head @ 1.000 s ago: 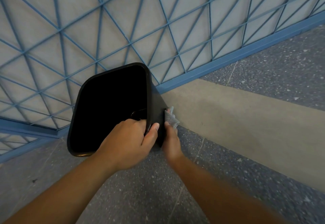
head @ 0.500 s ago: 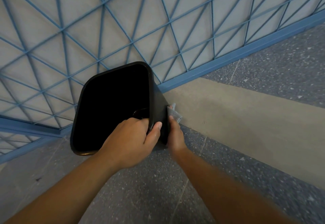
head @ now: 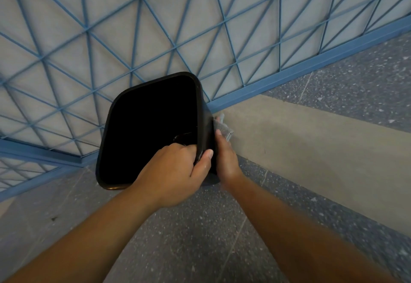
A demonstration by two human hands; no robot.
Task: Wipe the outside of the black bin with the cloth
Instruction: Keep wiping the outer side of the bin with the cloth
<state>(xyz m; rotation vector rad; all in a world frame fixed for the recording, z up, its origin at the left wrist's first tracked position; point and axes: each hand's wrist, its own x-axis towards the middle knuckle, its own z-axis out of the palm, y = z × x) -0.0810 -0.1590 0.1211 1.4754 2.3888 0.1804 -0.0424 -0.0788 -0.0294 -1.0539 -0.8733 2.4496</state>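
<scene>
**Wiping the bin's right wall, cloth higher than before**

Holding against the frame half a second ago, the cloth (head: 224,129) now sits a little higher on the bin's right outer wall, and the right hand with it; the left hand's grip has not shifted.

At the frame's centre left, the black bin (head: 153,127) is tilted, its dark opening turned toward the camera. The left hand (head: 175,172) grips the near right corner of its rim, fingers curled inside and thumb pressed on the outside. Just right of it, the right hand (head: 225,160) presses the grey cloth flat against the wall; how its fingers lie under the cloth cannot be told.

A blue lattice screen (head: 142,27) fills the upper frame. Speckled grey floor (head: 200,238) spreads below, crossed at right by a plain beige band (head: 311,149).
</scene>
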